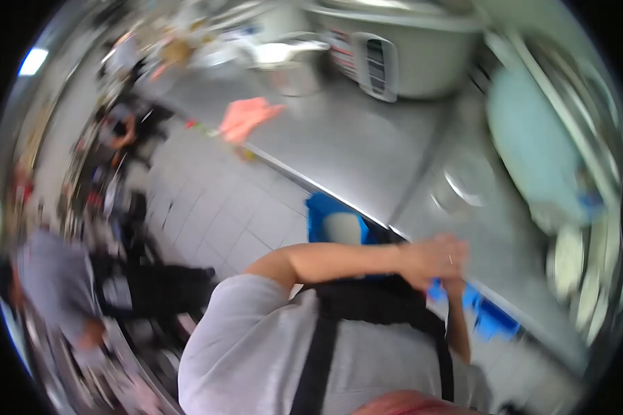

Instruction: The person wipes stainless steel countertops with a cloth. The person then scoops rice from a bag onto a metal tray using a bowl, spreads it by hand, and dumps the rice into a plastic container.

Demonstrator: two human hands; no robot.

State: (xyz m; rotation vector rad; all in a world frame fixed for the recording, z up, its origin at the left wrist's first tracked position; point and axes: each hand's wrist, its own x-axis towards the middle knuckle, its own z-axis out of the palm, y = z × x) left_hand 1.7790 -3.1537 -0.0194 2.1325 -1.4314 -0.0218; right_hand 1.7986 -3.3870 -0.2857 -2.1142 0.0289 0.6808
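Observation:
Both hands meet in front of the body, over the edge of the metal counter (367, 149). My left hand (428, 261) lies over my right hand (454, 282), with a ring showing near the fingers. Motion blur smears the fingers of both, and my left hand partly hides my right. Whether anything is held between them cannot be made out. A small blue patch (436, 289) shows just beneath the hands. Beyond them, a clear round object (457, 192) rests on the counter.
A large pot (432, 59), a metal container (298, 72) and an orange cloth (246, 119) stand or lie on the counter. Blue bins (318, 214) (491, 321) sit below its edge. At the left, a person (55, 277) stands; others are farther back.

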